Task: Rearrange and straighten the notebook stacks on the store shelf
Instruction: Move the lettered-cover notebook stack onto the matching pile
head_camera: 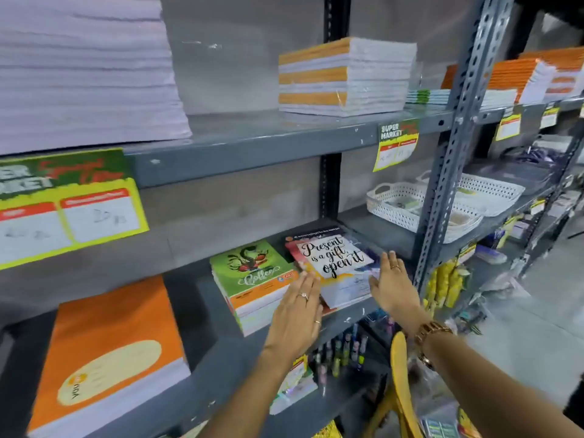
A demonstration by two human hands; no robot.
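While flat hands flank it, green stack (252, 279) adjoins quote notebook (335, 263).

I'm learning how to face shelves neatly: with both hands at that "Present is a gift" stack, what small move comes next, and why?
Probably press both palms inward: the left hand and right hand flank the "Present is a gift" stack, which sits skewed against the shelf edge beside the green notebook stack.

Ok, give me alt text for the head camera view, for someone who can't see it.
Two open hands, left hand and right hand, flank a stack of notebooks topped by a "Present is a gift, open it" cover on a grey metal shelf. A green-covered stack sits just left; orange notebook stacks fill other shelves.
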